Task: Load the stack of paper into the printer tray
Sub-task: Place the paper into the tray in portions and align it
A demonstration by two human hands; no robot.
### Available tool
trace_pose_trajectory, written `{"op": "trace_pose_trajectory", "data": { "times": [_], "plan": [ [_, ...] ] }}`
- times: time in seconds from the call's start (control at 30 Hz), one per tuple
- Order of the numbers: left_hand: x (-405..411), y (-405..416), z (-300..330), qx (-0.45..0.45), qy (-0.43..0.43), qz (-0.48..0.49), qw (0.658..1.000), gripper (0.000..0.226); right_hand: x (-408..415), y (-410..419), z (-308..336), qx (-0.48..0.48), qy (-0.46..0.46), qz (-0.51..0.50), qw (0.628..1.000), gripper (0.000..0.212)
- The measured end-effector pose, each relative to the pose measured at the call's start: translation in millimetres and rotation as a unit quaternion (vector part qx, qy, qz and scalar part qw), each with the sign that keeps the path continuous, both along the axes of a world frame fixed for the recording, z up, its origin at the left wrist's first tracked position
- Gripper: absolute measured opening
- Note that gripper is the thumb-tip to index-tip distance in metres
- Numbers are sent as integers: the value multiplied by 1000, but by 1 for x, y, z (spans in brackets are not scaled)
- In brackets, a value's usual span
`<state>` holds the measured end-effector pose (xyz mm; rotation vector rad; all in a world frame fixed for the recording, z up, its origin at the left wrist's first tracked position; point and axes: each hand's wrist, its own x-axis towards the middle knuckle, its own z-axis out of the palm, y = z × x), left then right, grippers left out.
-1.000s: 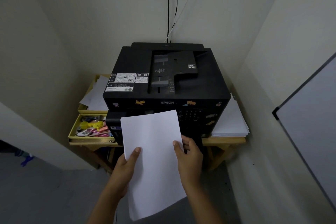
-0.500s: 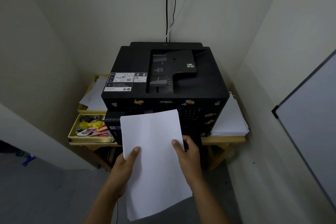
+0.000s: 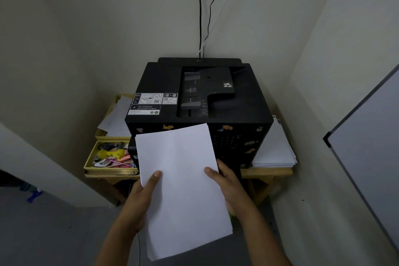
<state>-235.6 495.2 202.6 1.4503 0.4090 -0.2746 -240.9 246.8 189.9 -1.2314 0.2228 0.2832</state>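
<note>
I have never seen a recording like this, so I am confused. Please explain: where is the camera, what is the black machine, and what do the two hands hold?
The camera sits on a person's head and looks forward and down, so you see that person's own arms. The black machine is a printer on a small wooden table in a corner. The left hand and the right hand together hold a stack of white paper by its side edges, thumbs on top, in front of the printer. Another pile of paper lies at the printer's right. At its left stand yellow trays, one with papers, one with small colourful items. Cables run up the wall behind.
</note>
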Motion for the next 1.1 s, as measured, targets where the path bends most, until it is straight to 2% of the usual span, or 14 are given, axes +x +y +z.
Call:
{"op": "trace_pose_trajectory", "data": {
  "times": [0.13, 0.27, 0.37, 0.5, 0.6, 0.67, 0.73, 0.8, 0.87, 0.97, 1.03, 1.1],
  "plan": [
    [6, 6, 10, -10, -9, 5, 1000, 73, 6, 3, 11, -12, -11, 2, 1000, 33],
    [11, 9, 17, -16, -17, 4, 1000, 42, 12, 9, 14, -60, -20, -14, 998, 33],
    [15, 10, 22, -13, -11, 12, 1000, 39, 17, 16, 12, -99, -43, -46, 993, 28],
    [22, 16, 24, -11, 5, 23, 1000, 43, 22, 26, 11, -216, -138, -83, 963, 25],
    [26, 20, 24, -23, 22, 32, 999, 54, 23, 33, 13, -245, -179, -92, 948, 19],
    [27, 23, 25, -24, 26, 35, 999, 74, 24, 37, 17, -247, -186, -94, 946, 18],
    [29, 26, 24, -35, 28, 36, 998, 95, 26, 37, 22, -220, -171, -84, 957, 19],
    [28, 26, 29, -43, 35, 34, 998, 100, 26, 37, 28, -187, -144, -60, 970, 22],
    [29, 26, 35, -53, 31, 31, 998, 90, 26, 38, 31, -201, -136, -37, 969, 26],
    [32, 24, 44, -57, 34, 25, 997, 56, 30, 41, 37, -218, -122, -8, 968, 42],
    [35, 24, 50, -60, 53, 32, 996, 50, 35, 42, 42, -217, -114, 2, 969, 47],
    [36, 26, 56, -87, 71, 36, 993, 54, 39, 42, 50, -206, -106, -4, 973, 46]
  ]
}}
